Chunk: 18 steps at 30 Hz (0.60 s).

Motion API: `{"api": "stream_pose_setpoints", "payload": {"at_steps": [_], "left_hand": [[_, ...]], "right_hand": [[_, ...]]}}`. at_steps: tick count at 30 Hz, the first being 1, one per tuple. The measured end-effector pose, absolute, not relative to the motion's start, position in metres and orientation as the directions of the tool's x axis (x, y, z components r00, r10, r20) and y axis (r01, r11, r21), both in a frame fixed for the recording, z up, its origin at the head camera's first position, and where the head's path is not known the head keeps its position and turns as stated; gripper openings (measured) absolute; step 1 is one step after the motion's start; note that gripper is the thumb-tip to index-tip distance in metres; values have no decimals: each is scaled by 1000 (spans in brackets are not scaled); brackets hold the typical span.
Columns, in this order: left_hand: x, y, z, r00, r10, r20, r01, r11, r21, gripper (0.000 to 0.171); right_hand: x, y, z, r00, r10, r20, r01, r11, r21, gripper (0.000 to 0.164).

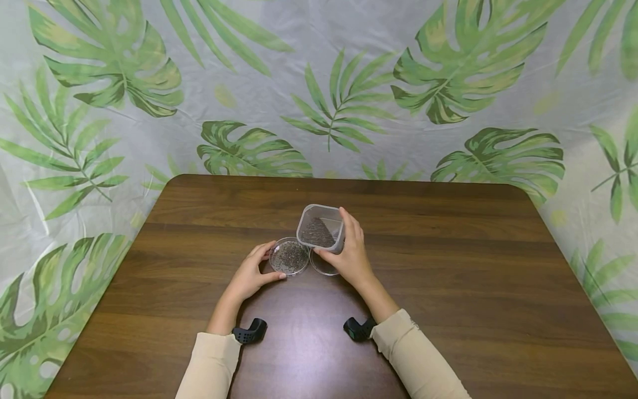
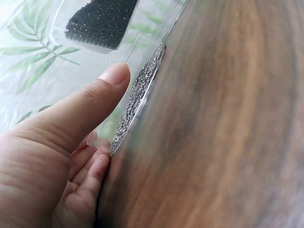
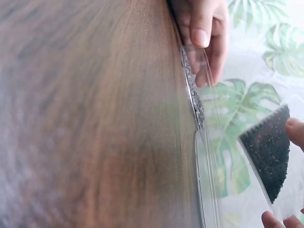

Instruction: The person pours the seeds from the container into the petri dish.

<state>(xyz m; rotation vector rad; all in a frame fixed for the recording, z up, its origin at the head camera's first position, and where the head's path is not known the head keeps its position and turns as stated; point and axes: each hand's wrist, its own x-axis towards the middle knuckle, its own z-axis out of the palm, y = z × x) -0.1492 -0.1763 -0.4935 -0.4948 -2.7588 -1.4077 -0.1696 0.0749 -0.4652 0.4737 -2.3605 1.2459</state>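
My left hand [image 1: 251, 271] holds a clear petri dish [image 1: 290, 256] by its sides, thumb at the near edge and fingers at the far left. Dark, speckled grains spread over the dish's bottom, and it sits on the table. A clear square plastic tub [image 1: 306, 213] is gripped by my right hand [image 1: 353, 260], raised and tilted toward that dish. Dark grains [image 3: 268, 152] are banked in a slope along one side of the tub. Below the tub, a second round clear dish [image 1: 324, 269] stands right beside the first, partly hidden by tub and hand.
Both dishes rest on a brown wood-grain table [image 1: 448, 288]. A leaf-patterned cloth [image 1: 349, 33] hangs behind its far edge. Black wrist-worn devices [image 1: 251, 331] sit on both wrists, below beige sleeves [image 1: 418, 354].
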Motion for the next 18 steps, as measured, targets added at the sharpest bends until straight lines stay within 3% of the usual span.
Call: {"api": "stream_pose_setpoints", "payload": {"at_steps": [18], "left_hand": [[-148,-175,-492,-953,271,136,269,544,795,81]], "right_hand": [[-166,82,-468,-885,-50,462,-437,430,-790,103]]}}
